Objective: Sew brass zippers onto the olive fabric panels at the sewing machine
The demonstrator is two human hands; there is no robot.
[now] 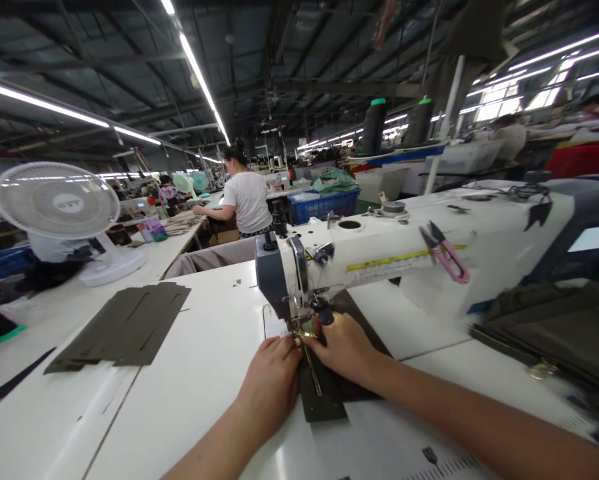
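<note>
A sewing machine head [292, 267] stands over a dark olive fabric strip [324, 408] with a gold-toothed zipper [313, 370] along it. My left hand [273, 373] is at the strip's left edge, fingers pressed together and curled, their tips on the fabric by the zipper. My right hand [346, 343] is closed at the zipper's upper end, just below the needle area, thumb and finger pinching around gold metal. A black cover [325, 317] sits on one of its fingers. A larger olive fabric panel [355, 308] lies under my right hand. The fingertips partly hide the zipper's upper end.
Olive fabric pieces [129, 323] lie stacked on the left of the table. A white fan [59, 200] stands behind them. Pink-handled thread snips [445, 253] rest on the machine arm. Dark fabric with metal hardware [554, 333] lies right. A person [249, 197] works ahead.
</note>
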